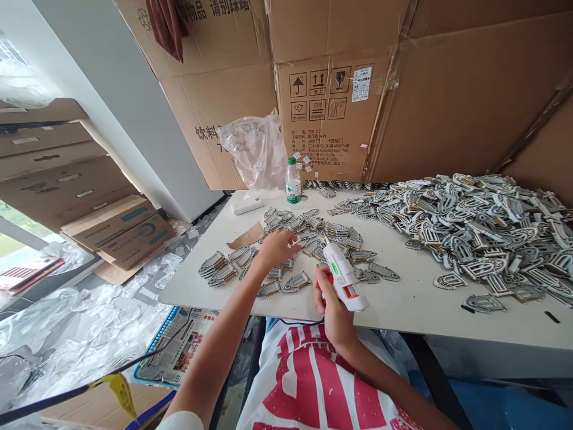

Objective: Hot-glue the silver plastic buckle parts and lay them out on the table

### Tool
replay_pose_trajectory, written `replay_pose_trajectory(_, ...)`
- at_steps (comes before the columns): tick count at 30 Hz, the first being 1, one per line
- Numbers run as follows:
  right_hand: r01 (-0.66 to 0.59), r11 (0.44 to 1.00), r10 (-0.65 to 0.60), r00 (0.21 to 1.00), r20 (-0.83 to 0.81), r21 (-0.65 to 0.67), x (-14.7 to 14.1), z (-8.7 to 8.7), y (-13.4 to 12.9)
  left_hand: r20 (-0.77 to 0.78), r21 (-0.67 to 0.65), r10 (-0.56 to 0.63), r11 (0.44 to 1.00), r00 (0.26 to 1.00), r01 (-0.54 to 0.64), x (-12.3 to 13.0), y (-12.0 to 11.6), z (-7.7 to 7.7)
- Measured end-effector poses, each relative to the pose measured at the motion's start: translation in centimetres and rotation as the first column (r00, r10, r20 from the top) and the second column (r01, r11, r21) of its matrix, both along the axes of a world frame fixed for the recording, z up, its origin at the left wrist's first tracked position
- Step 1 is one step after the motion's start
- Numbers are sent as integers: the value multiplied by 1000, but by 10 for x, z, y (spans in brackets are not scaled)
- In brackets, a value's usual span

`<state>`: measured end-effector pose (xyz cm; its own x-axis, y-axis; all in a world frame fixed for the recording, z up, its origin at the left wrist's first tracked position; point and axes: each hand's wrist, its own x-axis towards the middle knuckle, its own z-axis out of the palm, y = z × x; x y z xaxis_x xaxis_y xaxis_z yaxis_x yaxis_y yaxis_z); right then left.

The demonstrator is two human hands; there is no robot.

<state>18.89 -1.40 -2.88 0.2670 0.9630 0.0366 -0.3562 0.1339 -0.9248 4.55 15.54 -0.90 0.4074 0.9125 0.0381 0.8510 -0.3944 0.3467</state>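
My right hand (333,301) is wrapped around the handle of a white hot glue gun (342,272). The gun's nozzle points up and away, over small grey arch-shaped frame pieces with gold-brown bars (344,235). To the left, my left hand (277,246) reaches over the same spread of pieces, its fingers slightly bent and apart. I see nothing held in it. Below it, near the table's front edge, lies a single arch piece (296,282). A small stack of pieces (212,264) sits left of my left forearm.
A large heap of arch pieces (483,227) covers the table's right side. At the back stand a green-capped bottle (293,182), a clear plastic bag (259,149) and a white box-like object (247,205). Brown cardboard (255,236) lies flat. Large cartons (331,137) wall the back.
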Motion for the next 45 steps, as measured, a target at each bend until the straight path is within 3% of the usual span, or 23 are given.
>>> replay_pose_trajectory(7,-21,1000,21,1000,14,4,0,0,0,-60,22,148,989,987,-147,25,2,-13)
replay_pose_trajectory(12,-12,1000,12,999,36,17,0,-1,0,14,21,165,986,986,-166,14,-13,-5)
replay_pose_trajectory(17,-32,999,32,998,56,-11,0,-5,0,190,39,128,990,973,-138,-5,-38,4)
replay_pose_trajectory(20,-61,998,62,996,66,-17,-2,-6,0,456,-36,106,994,884,-101,-11,-52,9)
replay_pose_trajectory(22,-76,997,77,995,68,-24,-3,-6,0,670,-129,137,989,730,-68,-11,-63,14)
replay_pose_trajectory(24,-91,995,94,993,71,-33,-3,-6,0,780,-188,181,981,600,-51,-10,-73,21)
replay_pose_trajectory(26,-104,993,107,992,65,-49,-3,-6,0,818,-209,196,977,541,-37,-7,-82,29)
replay_pose_trajectory(31,-126,988,131,990,48,-94,-5,-7,0,846,-218,183,976,500,11,1,-97,42)
replay_pose_trajectory(45,-140,982,138,990,-20,-126,-2,-11,1,871,-190,194,980,452,-55,8,-113,47)
